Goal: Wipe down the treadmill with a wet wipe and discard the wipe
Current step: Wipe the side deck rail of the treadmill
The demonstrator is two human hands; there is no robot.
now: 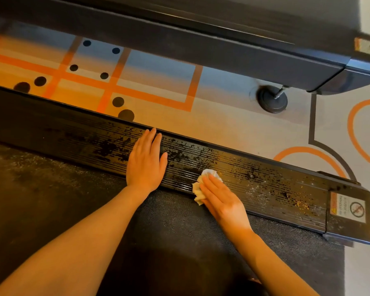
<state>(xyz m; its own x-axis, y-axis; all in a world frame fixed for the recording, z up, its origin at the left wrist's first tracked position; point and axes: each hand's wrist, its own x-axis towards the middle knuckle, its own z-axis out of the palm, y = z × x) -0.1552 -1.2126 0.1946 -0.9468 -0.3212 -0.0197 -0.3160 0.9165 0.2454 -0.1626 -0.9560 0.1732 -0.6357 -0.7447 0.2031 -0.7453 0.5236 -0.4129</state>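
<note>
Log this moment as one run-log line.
step: wiping side rail | right hand: presses wet wipe on rail | left hand: flat on rail | wipe: not discarded

A pale carpet (233, 124) with orange lines, grey bands and black dots covers the floor. A second machine (222, 50) stands beyond, its round foot (272, 101) on the carpet.
</note>
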